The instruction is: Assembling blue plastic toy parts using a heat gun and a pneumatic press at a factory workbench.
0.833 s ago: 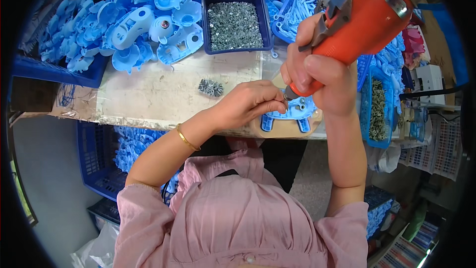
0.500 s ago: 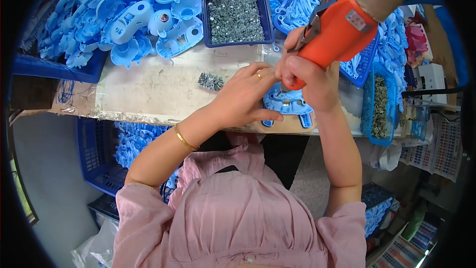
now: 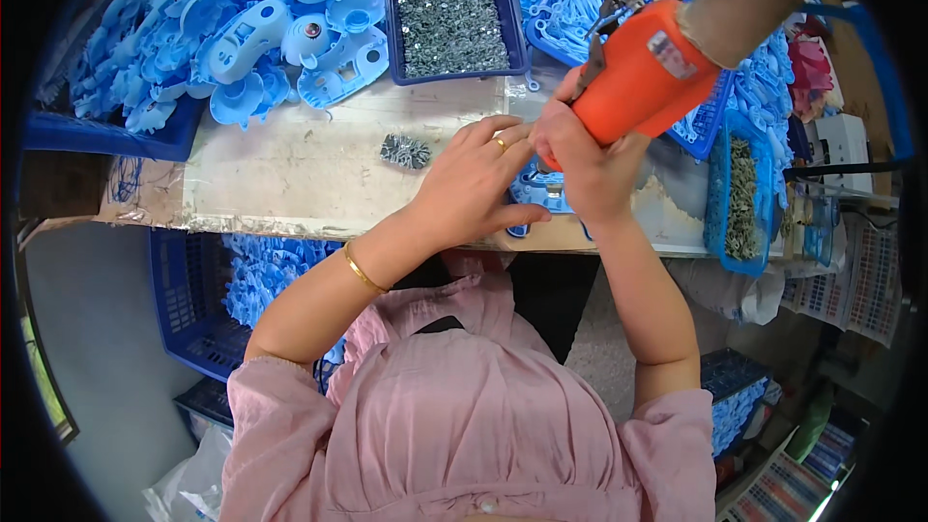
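My right hand (image 3: 585, 155) is wrapped round an orange electric screwdriver (image 3: 638, 77), slanting down to the left. Its tip is hidden behind that hand. Under it lies a light blue plastic part (image 3: 541, 193) near the table's front edge, mostly covered by my hands. My left hand (image 3: 474, 174) spans the part's left side, thumb along the near side and fingers at the far side, holding it; those fingertips are partly hidden by the right hand. A small cluster of screws (image 3: 405, 152) lies on the table left of my left hand.
Behind the hands stands a dark blue bin (image 3: 454, 77) of small metal pieces. Blue plastic shells (image 3: 242, 39) are heaped at the far left. A blue basket (image 3: 710, 126) of slim blue parts and a light blue tray (image 3: 720, 222) of screws are on the right.
The screwdriver and my right hand have shifted a little left, covering more of the blue part. My left hand stays nearly in place. The whole view has shifted slightly.
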